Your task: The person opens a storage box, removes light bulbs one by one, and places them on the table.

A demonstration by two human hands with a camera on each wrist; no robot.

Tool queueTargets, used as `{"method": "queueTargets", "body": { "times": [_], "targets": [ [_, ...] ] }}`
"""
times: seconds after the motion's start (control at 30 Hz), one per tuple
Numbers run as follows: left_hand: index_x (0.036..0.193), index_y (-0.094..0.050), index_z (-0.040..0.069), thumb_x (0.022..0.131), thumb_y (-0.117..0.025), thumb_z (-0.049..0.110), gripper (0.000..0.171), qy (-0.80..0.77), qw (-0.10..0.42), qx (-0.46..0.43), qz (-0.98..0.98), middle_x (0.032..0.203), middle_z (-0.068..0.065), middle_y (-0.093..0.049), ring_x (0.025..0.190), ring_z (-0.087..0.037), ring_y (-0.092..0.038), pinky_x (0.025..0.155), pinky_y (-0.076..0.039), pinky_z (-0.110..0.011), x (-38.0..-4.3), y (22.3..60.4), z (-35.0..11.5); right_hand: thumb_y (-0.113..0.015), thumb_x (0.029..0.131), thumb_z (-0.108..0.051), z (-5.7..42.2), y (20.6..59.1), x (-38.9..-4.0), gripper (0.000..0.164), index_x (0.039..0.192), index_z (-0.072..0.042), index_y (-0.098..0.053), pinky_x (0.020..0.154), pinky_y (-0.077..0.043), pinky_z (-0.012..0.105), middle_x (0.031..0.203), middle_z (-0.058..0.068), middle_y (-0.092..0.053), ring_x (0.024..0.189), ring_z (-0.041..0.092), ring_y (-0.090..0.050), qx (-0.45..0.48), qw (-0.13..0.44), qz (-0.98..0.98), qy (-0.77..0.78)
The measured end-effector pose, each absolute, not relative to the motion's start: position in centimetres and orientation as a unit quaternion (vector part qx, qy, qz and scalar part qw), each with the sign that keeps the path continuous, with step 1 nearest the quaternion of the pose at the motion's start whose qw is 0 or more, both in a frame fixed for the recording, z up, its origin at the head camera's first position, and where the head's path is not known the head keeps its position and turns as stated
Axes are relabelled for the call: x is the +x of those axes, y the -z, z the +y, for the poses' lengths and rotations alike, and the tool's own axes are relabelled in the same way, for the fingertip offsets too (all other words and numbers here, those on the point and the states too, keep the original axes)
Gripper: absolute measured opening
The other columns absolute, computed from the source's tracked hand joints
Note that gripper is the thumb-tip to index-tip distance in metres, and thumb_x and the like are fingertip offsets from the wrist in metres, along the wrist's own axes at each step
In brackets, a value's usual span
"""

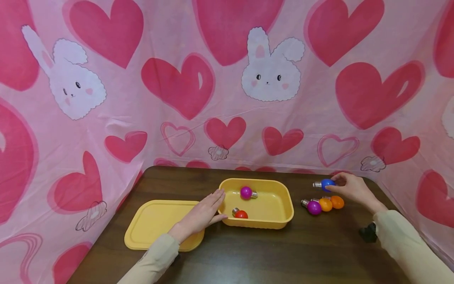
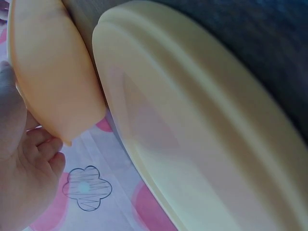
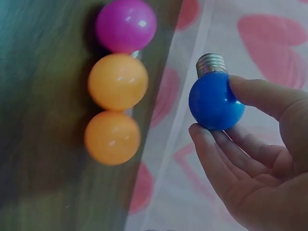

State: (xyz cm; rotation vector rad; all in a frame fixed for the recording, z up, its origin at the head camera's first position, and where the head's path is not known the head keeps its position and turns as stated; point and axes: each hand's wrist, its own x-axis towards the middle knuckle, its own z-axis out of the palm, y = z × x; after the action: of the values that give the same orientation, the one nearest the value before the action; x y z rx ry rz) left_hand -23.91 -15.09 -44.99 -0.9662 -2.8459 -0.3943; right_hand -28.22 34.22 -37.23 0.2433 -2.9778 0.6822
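Note:
My right hand (image 1: 354,190) pinches a blue light bulb (image 3: 216,101) by its globe between thumb and fingertips, its silver screw base pointing left in the head view. Below it on the table are a purple bulb (image 1: 314,207), an orange bulb (image 1: 325,204) and another orange bulb (image 1: 337,202), side by side. My left hand (image 1: 198,215) rests with straight fingers against the left end of a yellow box (image 1: 260,224), thumb near its front corner. Inside the box lie a magenta bulb (image 1: 246,192) and a red bulb (image 1: 241,214), apart from each other.
A yellow lid (image 1: 156,223) lies flat left of the box, partly under my left forearm. The dark wooden table (image 1: 283,256) ends at a pink heart-and-rabbit cloth (image 1: 227,102) hanging behind and at both sides.

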Motion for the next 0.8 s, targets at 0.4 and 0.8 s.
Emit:
{"method": "queueTargets", "body": {
  "times": [0.4,0.8],
  "targets": [
    [0.152,-0.035,0.002,0.096,-0.056,0.052,0.078,0.128,0.056,-0.318,-0.938,0.162,-0.014,-0.032,0.152,-0.029,-0.030,0.121,-0.032,-0.047,-23.9,45.1,-15.2,-0.069,0.090,-0.045,37.6,39.1,-28.3,0.063,0.114,0.012,-0.057,0.087,-0.052,0.062,0.113,0.037,-0.062,0.097,0.049,-0.060,0.019,0.039,-0.973,-0.225],
    [0.153,-0.035,0.002,0.096,-0.056,0.053,0.079,0.128,0.055,-0.317,-0.938,0.162,-0.013,-0.032,0.152,-0.029,-0.029,0.122,-0.032,-0.046,-24.0,45.1,-15.1,-0.067,0.092,-0.043,39.9,40.9,-28.4,0.063,0.112,0.015,-0.058,0.077,-0.053,0.058,0.109,0.040,-0.061,0.089,0.047,-0.058,-0.021,0.071,-0.969,-0.235]
  ]
}}
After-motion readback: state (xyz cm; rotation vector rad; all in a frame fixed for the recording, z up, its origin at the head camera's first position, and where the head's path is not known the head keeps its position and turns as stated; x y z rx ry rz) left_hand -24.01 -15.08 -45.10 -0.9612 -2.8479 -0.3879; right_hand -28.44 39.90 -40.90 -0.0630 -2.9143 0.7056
